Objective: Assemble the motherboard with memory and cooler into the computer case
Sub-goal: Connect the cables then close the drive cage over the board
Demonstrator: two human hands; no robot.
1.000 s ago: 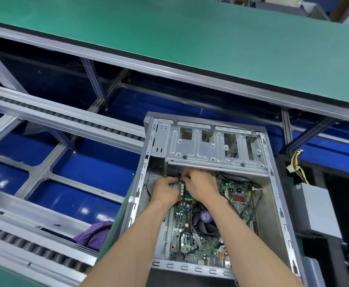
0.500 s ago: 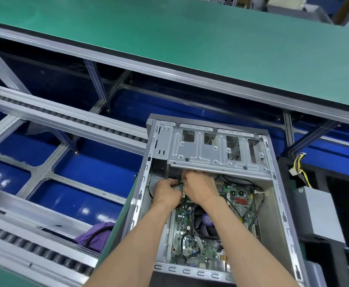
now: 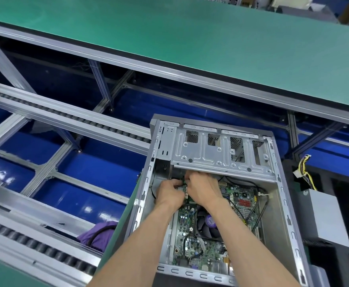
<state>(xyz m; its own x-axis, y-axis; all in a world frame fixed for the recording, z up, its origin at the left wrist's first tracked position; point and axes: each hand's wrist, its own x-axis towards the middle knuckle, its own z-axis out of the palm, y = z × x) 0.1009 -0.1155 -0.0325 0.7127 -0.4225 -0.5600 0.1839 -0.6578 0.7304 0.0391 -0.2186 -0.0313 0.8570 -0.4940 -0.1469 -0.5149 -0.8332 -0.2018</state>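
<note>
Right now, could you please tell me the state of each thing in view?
computer case: lying flat, side open.
motherboard: seated inside case.
cooler fan: mounted on board.
left hand: gripping a green part.
right hand: fingers curled on it.
power supply: outside case.

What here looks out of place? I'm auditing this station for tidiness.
A purple cloth lies crumpled in the conveyor frame left of the computer case, not on a work surface. Right of the case, a grey power supply sits outside it, wires loose.

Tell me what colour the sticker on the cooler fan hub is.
Purple, on the black cooler fan in the head view, partly hidden by the right forearm.
</note>
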